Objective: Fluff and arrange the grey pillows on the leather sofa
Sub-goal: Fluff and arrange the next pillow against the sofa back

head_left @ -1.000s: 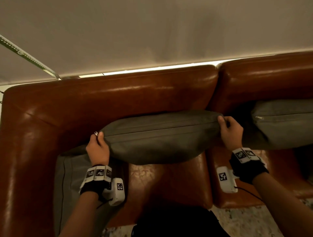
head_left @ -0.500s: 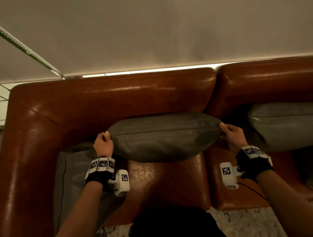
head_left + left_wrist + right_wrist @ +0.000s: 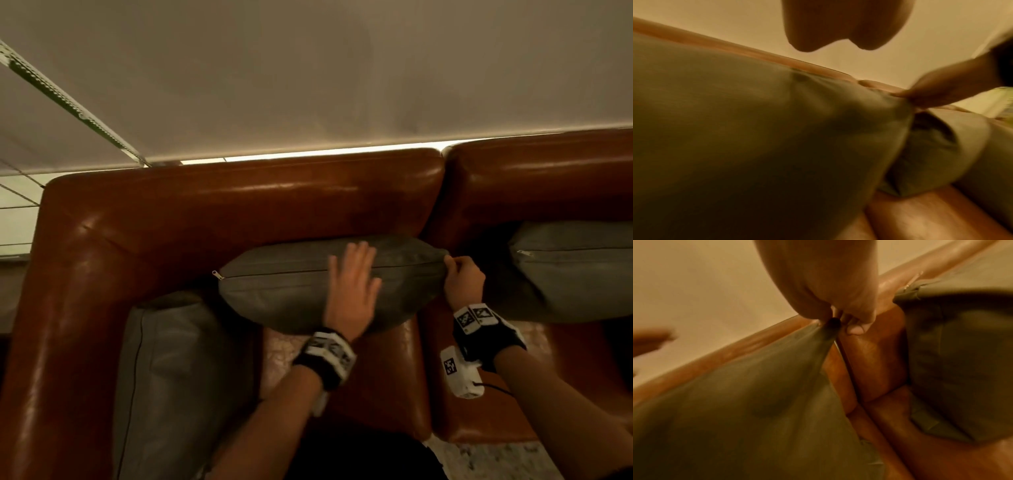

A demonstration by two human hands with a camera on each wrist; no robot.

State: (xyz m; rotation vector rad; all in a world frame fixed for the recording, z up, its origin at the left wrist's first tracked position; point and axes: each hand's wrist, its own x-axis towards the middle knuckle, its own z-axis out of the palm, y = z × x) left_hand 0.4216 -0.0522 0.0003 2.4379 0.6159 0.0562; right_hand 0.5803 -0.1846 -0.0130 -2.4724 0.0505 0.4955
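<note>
Grey middle pillow (image 3: 301,284) stands against the leather sofa (image 3: 239,205) backrest; right hand (image 3: 464,279) pinches its corner, left hand (image 3: 352,291) lies flat, fingers spread. Soft, light, likely slumps; corners give the best hold.

Grey pillows (image 3: 291,287) on glossy reddish-brown leather sofa (image 3: 239,205); black-and-white patterned wristbands (image 3: 327,353).

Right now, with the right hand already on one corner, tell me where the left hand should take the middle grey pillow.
Take the free top corner by the zip pull, from the left. The middle pillow stands on edge against the sofa back; the right hand pinches the opposite corner, while the left hand lies flat on its face. Matching corner grips would likely suit shaking.
</note>
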